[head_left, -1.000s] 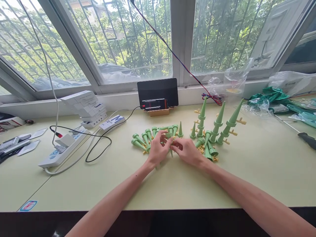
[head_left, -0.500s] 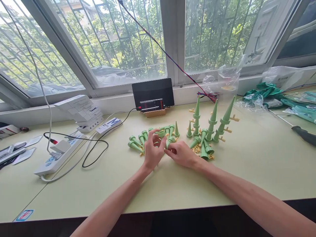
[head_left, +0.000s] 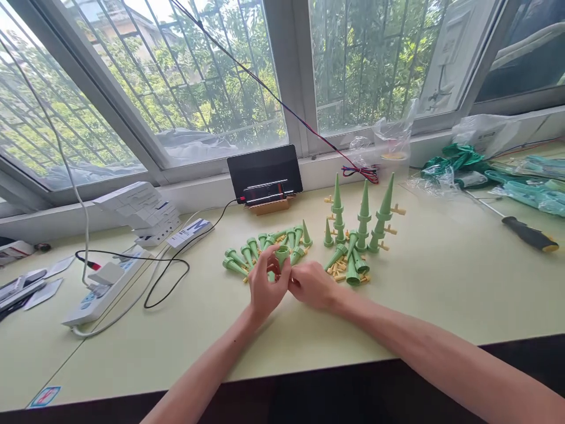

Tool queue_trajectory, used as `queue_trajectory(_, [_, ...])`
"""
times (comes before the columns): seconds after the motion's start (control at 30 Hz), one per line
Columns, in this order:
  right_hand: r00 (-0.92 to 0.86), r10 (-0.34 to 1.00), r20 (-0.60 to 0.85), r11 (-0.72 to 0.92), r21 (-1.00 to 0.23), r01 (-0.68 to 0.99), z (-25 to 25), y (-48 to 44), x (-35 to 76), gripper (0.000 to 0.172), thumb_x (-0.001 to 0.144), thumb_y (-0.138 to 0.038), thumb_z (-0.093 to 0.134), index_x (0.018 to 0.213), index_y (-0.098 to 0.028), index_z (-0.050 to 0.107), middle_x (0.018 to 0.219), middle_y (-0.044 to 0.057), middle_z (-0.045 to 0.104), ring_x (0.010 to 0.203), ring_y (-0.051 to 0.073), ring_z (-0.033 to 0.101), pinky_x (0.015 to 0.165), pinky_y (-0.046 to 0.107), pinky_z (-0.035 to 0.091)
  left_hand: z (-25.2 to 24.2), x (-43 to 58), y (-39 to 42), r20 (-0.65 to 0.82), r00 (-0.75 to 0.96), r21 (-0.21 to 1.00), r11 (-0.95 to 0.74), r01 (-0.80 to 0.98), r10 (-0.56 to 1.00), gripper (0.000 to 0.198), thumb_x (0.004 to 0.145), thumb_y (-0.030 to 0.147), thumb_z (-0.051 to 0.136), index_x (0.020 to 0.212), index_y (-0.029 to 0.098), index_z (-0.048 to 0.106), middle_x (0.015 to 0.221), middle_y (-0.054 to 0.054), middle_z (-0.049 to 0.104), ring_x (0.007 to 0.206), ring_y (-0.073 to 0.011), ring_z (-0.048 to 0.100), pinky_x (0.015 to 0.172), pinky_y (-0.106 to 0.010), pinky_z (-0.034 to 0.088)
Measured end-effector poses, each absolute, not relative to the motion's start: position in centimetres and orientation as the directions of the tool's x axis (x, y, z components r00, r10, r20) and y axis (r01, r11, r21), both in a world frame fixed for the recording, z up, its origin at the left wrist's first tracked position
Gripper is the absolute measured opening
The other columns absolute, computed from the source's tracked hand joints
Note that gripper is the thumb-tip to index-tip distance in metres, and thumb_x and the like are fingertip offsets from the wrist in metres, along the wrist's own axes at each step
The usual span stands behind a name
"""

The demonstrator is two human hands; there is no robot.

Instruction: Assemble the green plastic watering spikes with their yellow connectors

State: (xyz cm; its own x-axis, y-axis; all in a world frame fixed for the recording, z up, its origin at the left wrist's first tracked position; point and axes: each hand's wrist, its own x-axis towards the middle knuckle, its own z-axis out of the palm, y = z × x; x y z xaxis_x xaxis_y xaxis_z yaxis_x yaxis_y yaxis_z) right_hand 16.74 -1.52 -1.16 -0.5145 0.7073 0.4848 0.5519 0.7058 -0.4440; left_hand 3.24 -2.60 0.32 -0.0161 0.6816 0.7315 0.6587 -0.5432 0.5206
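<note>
My left hand (head_left: 268, 281) is closed around a green plastic plant watering spike (head_left: 282, 254), whose round open end faces up. Pressed against it from the right, my right hand (head_left: 312, 285) has its fingers pinched together; what they hold is hidden. Behind my hands, more green watering spikes (head_left: 235, 265) lie in a fanned row. To the right, tall stacks of spikes (head_left: 363, 215) stand upright with yellow valves (head_left: 398, 209) poking out sideways. Loose spikes (head_left: 352, 275) and a heap of small yellow valves (head_left: 338, 270) lie in front of those stacks.
A white power strip (head_left: 106, 294) with a black cable (head_left: 188, 265) lies at left, near stacked white boxes (head_left: 136, 209). A dark tablet (head_left: 265, 171) leans by the window behind a phone. At right are a screwdriver (head_left: 527, 232) and green plastic bags (head_left: 454, 162).
My left hand has turned the spike more upright, so its open end now faces up. My right hand's fingers have closed in against it. The whole view has shifted slightly.
</note>
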Motion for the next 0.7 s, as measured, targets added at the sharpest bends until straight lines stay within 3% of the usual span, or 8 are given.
queue_trajectory(0.23, [-0.477,0.683,0.553,0.717,-0.385,0.581,-1.5,-2.5,16.6,0.021,0.094,-0.022,0.05,0.08,-0.014,0.063,0.074,0.008,0.07,0.059,0.016,0.062,0.055,0.025,0.028,0.1,3.1,-3.0,0.686,-0.092,0.612,-0.504,0.61,0.721,0.028,0.084,0.032,0.065,0.108,0.021,0.054,0.082,0.0,0.064,0.064,-0.0108,0.065,0.063,-0.026,0.058])
queue_trajectory(0.47, [-0.378,0.745,0.549,0.646,-0.452,0.615,-1.4,-2.5,16.9,0.022,0.092,-0.023,0.053,0.071,-0.016,0.055,0.063,0.002,0.062,0.055,0.012,0.054,0.055,0.025,0.026,0.2,2.9,-2.7,0.587,-0.101,0.709,-0.451,0.542,0.803,0.028,0.085,0.035,0.065,0.108,0.022,0.055,0.086,-0.002,0.066,0.071,-0.0131,0.067,0.062,-0.024,0.058])
queue_trajectory(0.7, [-0.342,0.763,0.549,0.636,-0.537,0.555,-1.5,-1.8,17.3,0.027,0.089,-0.025,0.057,0.065,-0.018,0.05,0.059,0.0,0.056,0.051,0.01,0.045,0.054,0.024,0.027,0.2,2.2,-2.0,0.515,-0.105,0.755,-0.392,0.526,0.851,0.027,0.087,0.042,0.061,0.104,0.02,0.061,0.075,-0.001,0.064,0.063,-0.0133,0.065,0.054,-0.023,0.054])
